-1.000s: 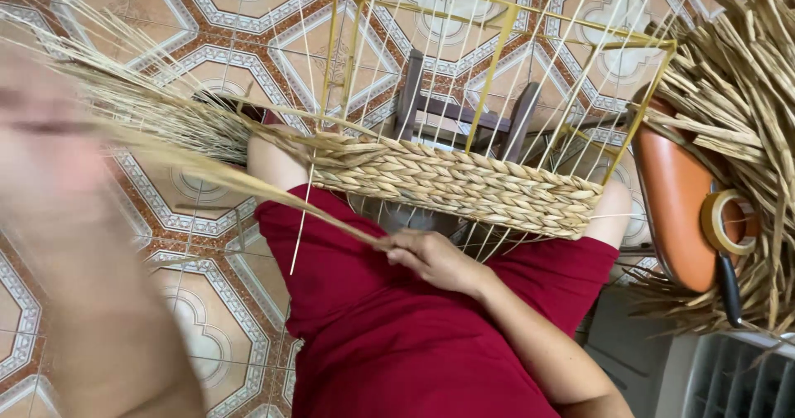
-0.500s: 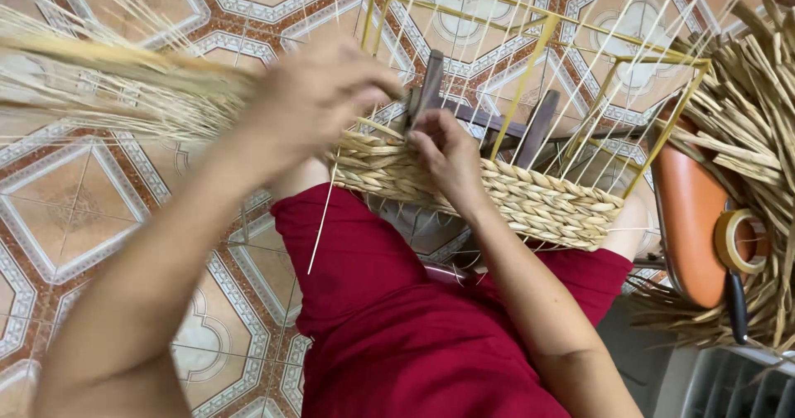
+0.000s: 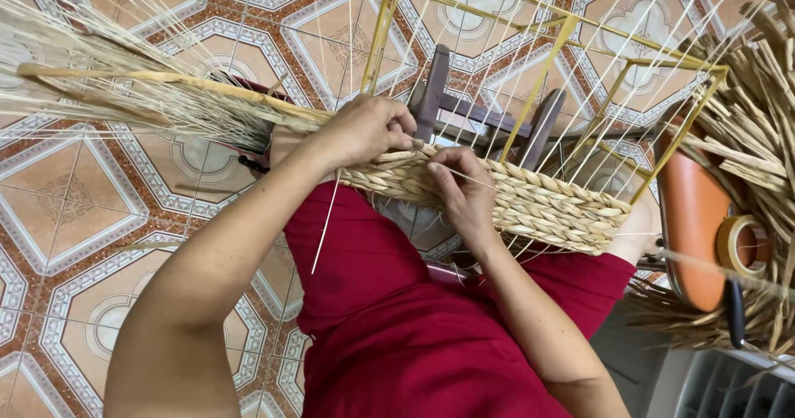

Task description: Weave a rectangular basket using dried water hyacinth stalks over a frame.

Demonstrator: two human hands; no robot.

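Both hands work at the rim of a half-woven basket held across the lap.

Left hand (image 3: 368,128) is curled shut on a long straw strand (image 3: 166,83) that runs off to the left; right hand (image 3: 464,190) pinches the woven band (image 3: 538,207) with fingers pressed to the braid. Above the band rises a yellow wire frame (image 3: 546,62) strung with thin upright stakes. An orange chair (image 3: 691,219) with a tape roll (image 3: 739,246) and loose straw sits at right, over patterned floor tiles (image 3: 74,203).
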